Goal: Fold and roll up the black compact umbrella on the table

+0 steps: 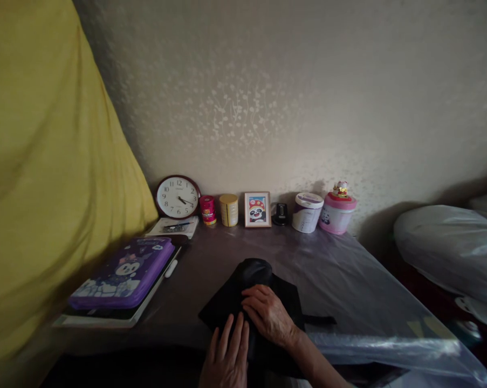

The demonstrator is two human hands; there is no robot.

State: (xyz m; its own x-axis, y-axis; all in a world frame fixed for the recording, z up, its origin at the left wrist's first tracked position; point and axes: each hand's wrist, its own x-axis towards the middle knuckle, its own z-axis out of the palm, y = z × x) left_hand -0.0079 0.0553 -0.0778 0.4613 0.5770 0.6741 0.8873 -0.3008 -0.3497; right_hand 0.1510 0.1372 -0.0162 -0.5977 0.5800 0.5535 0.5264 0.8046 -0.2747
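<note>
A black fabric item (217, 306) with a rounded, hood-like bulge at its far end lies on the table near its front edge; its exact kind is unclear. From its right side a short black strap (320, 320) sticks out. My left hand (228, 350) rests on the near part of the fabric, fingers stretched out and slightly apart. Just to the right and farther in, my right hand (269, 315) lies across the middle of the fabric, its fingers extended and a little bent. The fingertips of both hands are close together. The fabric under my palms is hidden.
A purple pencil case (124, 272) lies on a stack of flat items at left, beside a yellow curtain (61, 161). Along the wall stand a clock (178, 197), several canisters, including a pink one (337, 214), and a panda picture frame (257, 209). Clear plastic covers the table (344, 280).
</note>
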